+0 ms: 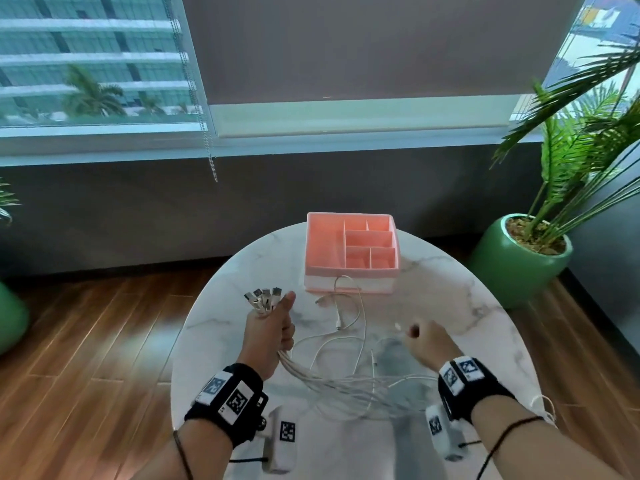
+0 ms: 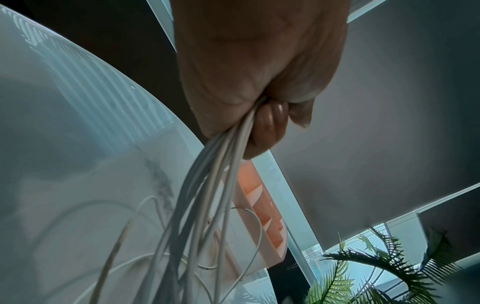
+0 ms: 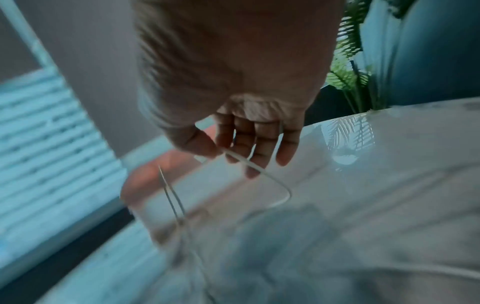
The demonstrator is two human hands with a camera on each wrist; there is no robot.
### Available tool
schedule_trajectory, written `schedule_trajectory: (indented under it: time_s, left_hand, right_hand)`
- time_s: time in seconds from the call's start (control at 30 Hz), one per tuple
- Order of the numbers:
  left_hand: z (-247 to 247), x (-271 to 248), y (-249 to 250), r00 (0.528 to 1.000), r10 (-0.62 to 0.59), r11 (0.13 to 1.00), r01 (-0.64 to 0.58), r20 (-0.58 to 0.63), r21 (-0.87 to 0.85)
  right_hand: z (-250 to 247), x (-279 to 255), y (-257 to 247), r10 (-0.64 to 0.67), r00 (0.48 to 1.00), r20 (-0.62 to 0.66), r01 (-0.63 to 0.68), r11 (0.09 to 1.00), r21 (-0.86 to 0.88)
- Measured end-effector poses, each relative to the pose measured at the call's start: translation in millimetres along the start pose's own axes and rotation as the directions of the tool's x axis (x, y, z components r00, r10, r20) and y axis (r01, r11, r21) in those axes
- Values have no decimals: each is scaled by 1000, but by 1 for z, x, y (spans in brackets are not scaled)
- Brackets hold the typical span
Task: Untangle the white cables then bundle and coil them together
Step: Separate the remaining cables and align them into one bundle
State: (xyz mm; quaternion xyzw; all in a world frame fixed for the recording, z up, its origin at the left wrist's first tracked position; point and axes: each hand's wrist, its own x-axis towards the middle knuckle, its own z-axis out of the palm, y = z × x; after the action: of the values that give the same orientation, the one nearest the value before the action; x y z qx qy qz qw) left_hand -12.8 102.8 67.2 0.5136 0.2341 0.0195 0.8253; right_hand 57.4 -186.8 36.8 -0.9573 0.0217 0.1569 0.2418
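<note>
My left hand (image 1: 273, 327) grips a bundle of several white cables (image 1: 339, 379) above the round marble table (image 1: 485, 306). Their USB plugs (image 1: 263, 296) stick up out of the fist. In the left wrist view the cables (image 2: 207, 197) run out from under the curled fingers (image 2: 270, 123) of my left hand (image 2: 262, 115) and hang down toward the table. My right hand (image 1: 420, 336) is to the right, over the table. Its thumb and forefinger pinch the thin end of one white cable (image 3: 257, 168) of the bundle near its small plug (image 1: 399, 327); my right hand (image 3: 221, 153) looks blurred there. Loose loops (image 1: 346, 306) lie between the hands.
A pink divided organiser box (image 1: 351, 251) stands at the table's far side, with a cable loop touching its front. A potted palm in a green pot (image 1: 519, 261) is on the floor to the right. Wooden floor (image 1: 86, 323) surrounds the table.
</note>
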Motion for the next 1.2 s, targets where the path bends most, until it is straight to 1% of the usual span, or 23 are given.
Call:
schedule_trajectory:
  time_s: [0.03,0.07,0.13,0.2,0.27,0.3,0.4,0.43,0.5,0.57,0.63,0.7,0.8,0.87,0.9,0.97,1.07,1.13,1.2]
  left_hand:
    - [2,0,0,1000,4,1000,-4,4,4]
    - [5,-1,1,1000,9,1000,-10,9,11]
    - [12,-1,1,999,29,999,-29,26,20]
    - [20,-1,3,998,40,999,-41,48,19]
    - [28,-2,5,995,61,998,-63,84,17]
    - [31,-2,6,992,75,997,-76,106,11]
    - [40,-6,9,973,139,989,-146,183,23]
    - [42,-8,9,967,163,984,-174,198,39]
    - [46,-12,12,966,187,979,-198,180,45]
    - [46,-14,17,974,181,982,-185,136,21]
    - [41,-13,18,983,149,989,-151,105,7]
    - [35,-9,16,991,118,993,-117,68,-14]
    - [28,-1,19,996,52,996,-57,-72,-66]
    - [22,5,27,987,33,988,-56,-156,-147]
    - [20,8,32,985,39,975,-74,-169,-208]
    - [16,10,39,984,59,953,-106,-170,-285]
    - [18,8,41,989,74,944,-111,-129,-310]
    - [21,5,39,994,89,941,-105,-67,-321]
    - [23,4,38,995,96,953,-101,-32,-285]
  right_hand:
    - [-11,3,-5,4,995,-96,10,990,142]
    - [-22,5,-13,9,984,-176,41,960,279]
    - [-38,1,-38,2,956,-293,152,852,501]
    - [-45,-10,-69,-40,937,-346,268,718,643]
    - [-40,-24,-100,-130,938,-322,331,617,714]
    - [-33,-31,-112,-182,936,-300,348,595,724]
    - [-4,-49,-145,-301,927,-222,361,563,743]
    - [6,-53,-152,-326,920,-217,370,541,755]
    - [24,-57,-162,-353,903,-244,407,523,749]
    - [34,-56,-164,-374,894,-245,426,543,724]
    - [38,-56,-162,-423,884,-197,420,538,731]
    - [39,-55,-157,-469,869,-156,428,556,713]
    - [40,-53,-139,-505,857,-102,446,627,638]
    - [40,-48,-121,-504,861,-64,438,674,595]
    - [38,-44,-111,-502,863,-55,441,697,566]
    - [31,-35,-91,-485,874,-41,444,762,471]
    - [16,-25,-67,-404,915,-23,374,823,428]
    - [9,-20,-60,-355,934,-50,344,850,400]
    - [4,-13,-55,-307,948,-90,319,892,320]
